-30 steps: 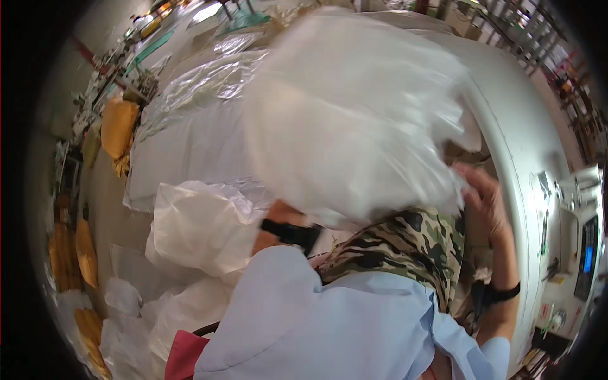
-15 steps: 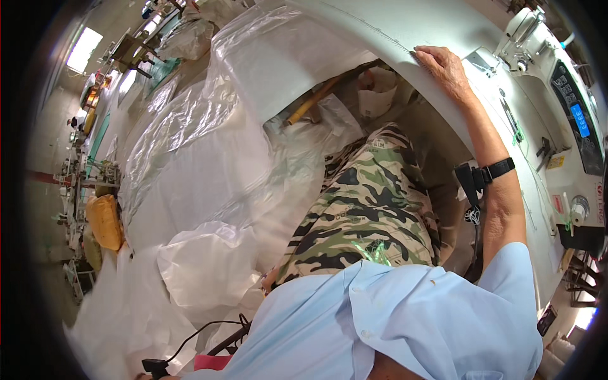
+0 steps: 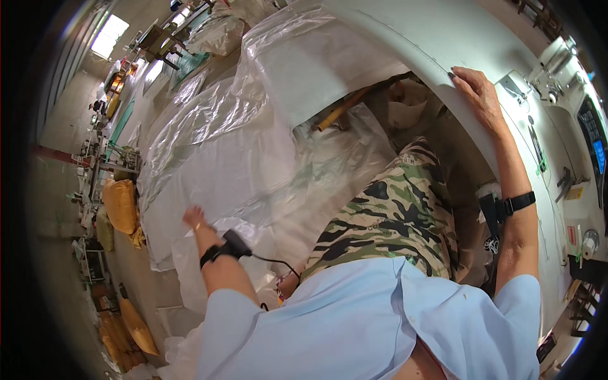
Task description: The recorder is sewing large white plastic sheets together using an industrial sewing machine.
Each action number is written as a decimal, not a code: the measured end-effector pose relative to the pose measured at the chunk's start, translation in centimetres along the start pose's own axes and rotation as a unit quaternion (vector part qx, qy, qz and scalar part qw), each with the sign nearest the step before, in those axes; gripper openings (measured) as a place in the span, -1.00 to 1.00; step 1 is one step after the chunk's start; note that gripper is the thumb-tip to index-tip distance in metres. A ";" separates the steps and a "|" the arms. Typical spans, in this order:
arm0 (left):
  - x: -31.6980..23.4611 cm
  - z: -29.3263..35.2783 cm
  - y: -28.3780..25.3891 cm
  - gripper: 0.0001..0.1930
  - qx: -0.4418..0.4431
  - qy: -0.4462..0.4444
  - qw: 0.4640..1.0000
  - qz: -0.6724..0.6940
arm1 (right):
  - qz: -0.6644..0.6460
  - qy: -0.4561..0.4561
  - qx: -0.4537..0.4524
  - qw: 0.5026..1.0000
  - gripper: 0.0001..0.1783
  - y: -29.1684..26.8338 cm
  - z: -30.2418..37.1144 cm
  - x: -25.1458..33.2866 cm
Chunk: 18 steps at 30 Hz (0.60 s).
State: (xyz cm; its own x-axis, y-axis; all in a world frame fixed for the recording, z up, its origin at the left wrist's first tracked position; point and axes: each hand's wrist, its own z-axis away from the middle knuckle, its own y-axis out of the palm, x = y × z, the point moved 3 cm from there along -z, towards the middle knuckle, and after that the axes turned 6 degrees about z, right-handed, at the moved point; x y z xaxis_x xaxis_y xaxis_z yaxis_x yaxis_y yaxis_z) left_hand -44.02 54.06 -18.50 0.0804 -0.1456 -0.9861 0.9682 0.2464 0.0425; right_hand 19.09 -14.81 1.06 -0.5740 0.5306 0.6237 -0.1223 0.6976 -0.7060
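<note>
On the workroom floor lie clear, crinkled plastic bags [image 3: 209, 158], glossy.

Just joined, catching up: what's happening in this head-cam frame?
A person in a light blue shirt and camouflage trousers sits at a sewing machine table. The right hand rests flat on the edge of the white sheet lying over that table. The left hand reaches down to the side, onto a stack of white woven bags under clear plastic film. Neither hand grips anything visibly.
</note>
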 end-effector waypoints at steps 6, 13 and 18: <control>7.3 17.1 31.2 -0.72 0.328 0.437 0.747 -0.379 | 0.016 -0.023 0.007 1.000 -0.65 0.0 0.4 0.6; 9.6 30.2 43.9 -0.70 0.422 0.397 0.724 -0.375 | 0.085 -0.009 0.026 0.996 -0.63 -0.3 0.6 3.0; 11.5 32.7 47.6 -0.63 0.484 0.452 0.633 -0.401 | 0.057 0.014 0.025 0.998 -0.60 0.5 0.4 3.0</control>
State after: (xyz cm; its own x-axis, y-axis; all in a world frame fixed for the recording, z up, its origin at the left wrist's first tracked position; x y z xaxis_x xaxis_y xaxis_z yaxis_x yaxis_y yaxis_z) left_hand 10.71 32.77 -22.60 -0.2739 0.8637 -0.4231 0.3392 -0.3249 -0.8828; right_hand 16.99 -13.07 2.41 -0.5635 0.6191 0.5469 -0.0986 0.6069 -0.7886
